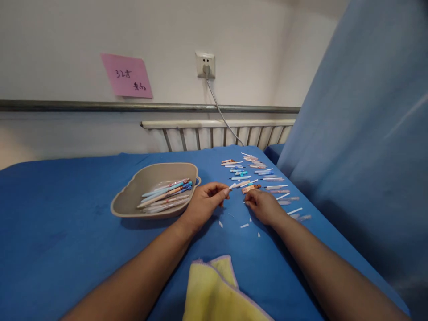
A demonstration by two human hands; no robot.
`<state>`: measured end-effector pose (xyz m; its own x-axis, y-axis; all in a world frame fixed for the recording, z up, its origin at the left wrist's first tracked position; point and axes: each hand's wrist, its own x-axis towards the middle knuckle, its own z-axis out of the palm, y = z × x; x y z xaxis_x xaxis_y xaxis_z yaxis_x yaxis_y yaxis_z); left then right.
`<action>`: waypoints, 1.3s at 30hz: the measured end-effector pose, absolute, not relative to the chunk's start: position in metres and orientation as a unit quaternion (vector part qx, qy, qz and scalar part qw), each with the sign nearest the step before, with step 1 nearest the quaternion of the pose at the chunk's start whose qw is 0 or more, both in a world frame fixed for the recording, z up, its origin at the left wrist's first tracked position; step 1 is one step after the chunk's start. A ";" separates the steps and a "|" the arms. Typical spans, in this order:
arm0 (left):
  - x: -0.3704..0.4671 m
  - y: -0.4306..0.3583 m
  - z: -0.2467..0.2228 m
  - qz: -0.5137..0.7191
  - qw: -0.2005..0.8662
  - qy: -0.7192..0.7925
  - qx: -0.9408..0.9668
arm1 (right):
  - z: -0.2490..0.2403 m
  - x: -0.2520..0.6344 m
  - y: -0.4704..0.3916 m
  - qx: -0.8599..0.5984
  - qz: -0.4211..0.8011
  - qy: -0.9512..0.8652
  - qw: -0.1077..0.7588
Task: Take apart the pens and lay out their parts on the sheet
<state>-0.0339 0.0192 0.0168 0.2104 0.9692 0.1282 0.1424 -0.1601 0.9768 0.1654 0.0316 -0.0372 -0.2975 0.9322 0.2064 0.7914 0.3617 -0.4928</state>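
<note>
My left hand (209, 199) pinches a small white stick (232, 186) between thumb and fingertips, just right of the beige basin (129, 200). Several pens (167, 194), blue, peach and clear, lie in that basin. My right hand (262, 205) is closed low over the blue cloth, with a tiny white tip at its fingers too small to name. An orange-brown pen part (249, 189) lies just behind it. Beyond both hands, pen parts and white sticks (294, 211) are spread in rough rows. Small white pieces (244, 225) lie in front of my hands.
A yellow cloth (214, 294) lies at the near edge. Behind the blue-covered surface (67, 232) stand a white rail (217, 124) and a wall with a plugged-in socket (205, 66) and a pink note (127, 76). A blue curtain (361, 133) hangs at the right.
</note>
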 end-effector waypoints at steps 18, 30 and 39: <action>-0.059 -0.021 -0.013 0.468 0.394 0.501 0.612 | -0.017 0.105 -0.018 -0.432 0.112 -0.885 0.135; -0.066 -0.011 -0.019 0.420 0.426 0.492 0.632 | -0.030 0.114 -0.006 -0.464 0.230 -0.809 0.278; -0.068 -0.014 -0.018 0.374 0.433 0.488 0.659 | -0.027 0.118 0.002 -0.391 0.614 -0.509 0.460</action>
